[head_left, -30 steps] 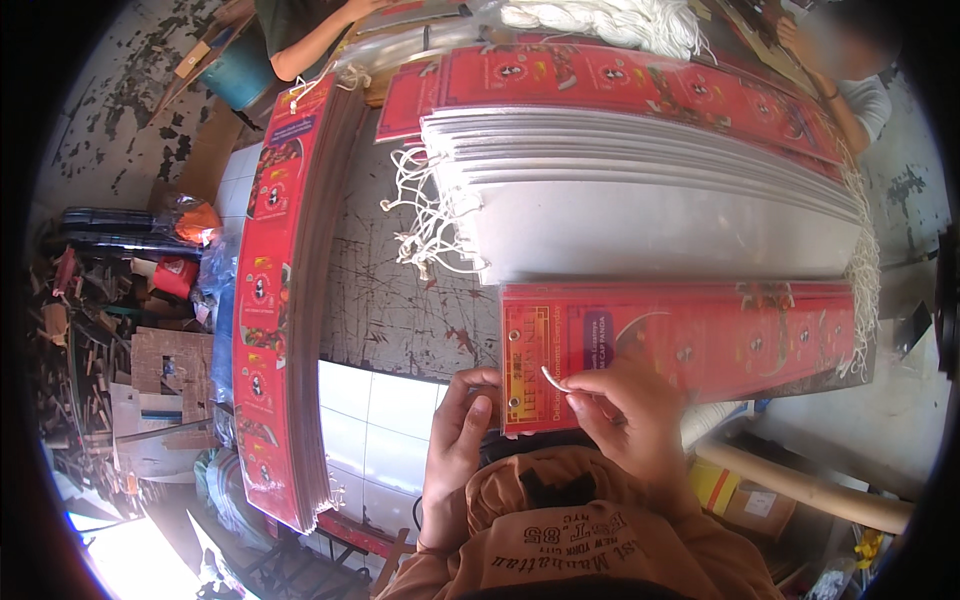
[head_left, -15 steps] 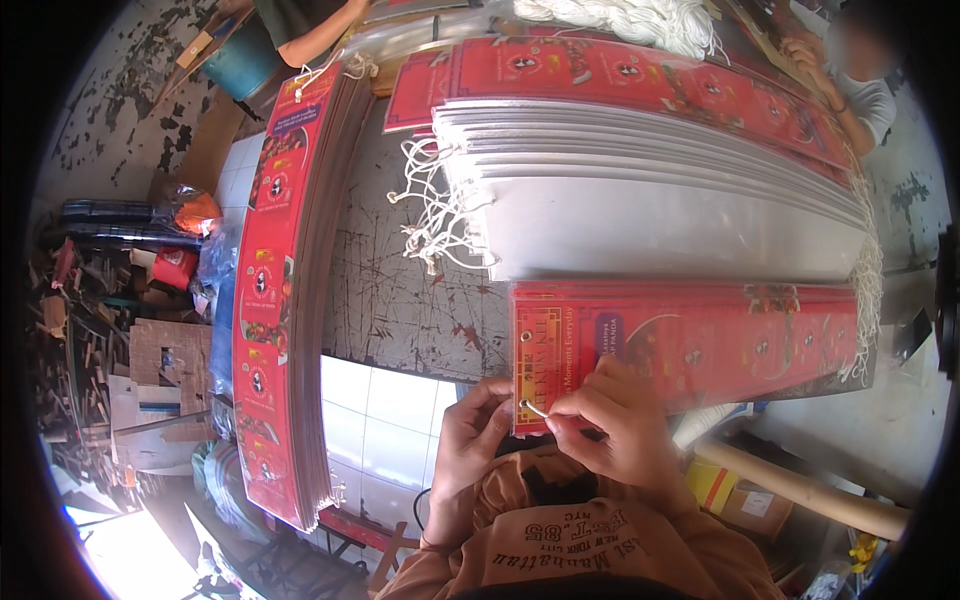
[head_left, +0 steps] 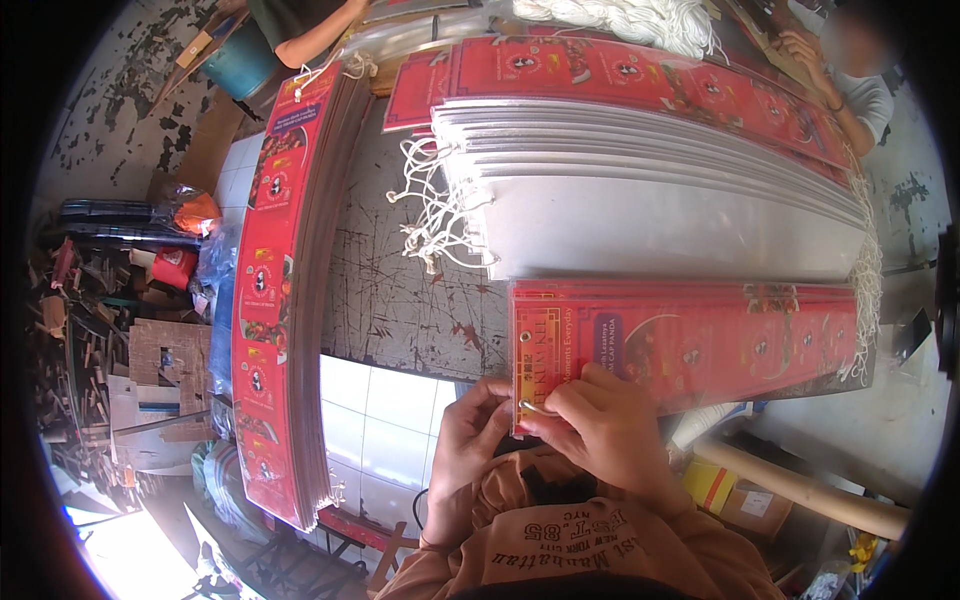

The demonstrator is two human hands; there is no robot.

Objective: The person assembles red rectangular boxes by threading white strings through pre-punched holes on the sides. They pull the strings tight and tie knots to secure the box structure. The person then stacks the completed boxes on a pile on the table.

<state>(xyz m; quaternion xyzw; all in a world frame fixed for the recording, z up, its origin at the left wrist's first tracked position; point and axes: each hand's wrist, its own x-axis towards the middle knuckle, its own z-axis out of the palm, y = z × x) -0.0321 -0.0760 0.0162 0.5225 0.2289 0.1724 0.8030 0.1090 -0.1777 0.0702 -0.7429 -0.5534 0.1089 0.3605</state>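
Two hands meet at the left end of a red printed strip [head_left: 668, 362], which lies on a pile along the near edge of the counter [head_left: 410, 260], its near left corner seeming to jut past that edge. The right hand [head_left: 605, 415] has thumb and finger pinched together on a short white cord [head_left: 539, 408] at the lower eyelet [head_left: 524, 404]; the left hand [head_left: 470, 432] touches the strip's end, though whether it grips or only steadies cannot be told.

The cord might slip back out of the hole if the pinch loosens, or its soft tip might fray and catch on the rim. With the corner overhanging, a hard tug could drag the strip askew. Farther from the near edge, the knotted cords [head_left: 432, 215] of the white panels [head_left: 680, 230] could snag on one another if one panel were pulled.

For writing, the strip bears large gold capitals and a few East Asian characters, plus white letters on a purple box [head_left: 607, 338]; round emblems [head_left: 762, 345] repeat along it. The red stack [head_left: 265, 290] by the counter's left edge carries similar print, and the brown shirt [head_left: 570, 555] shows dark lettering, upside down.
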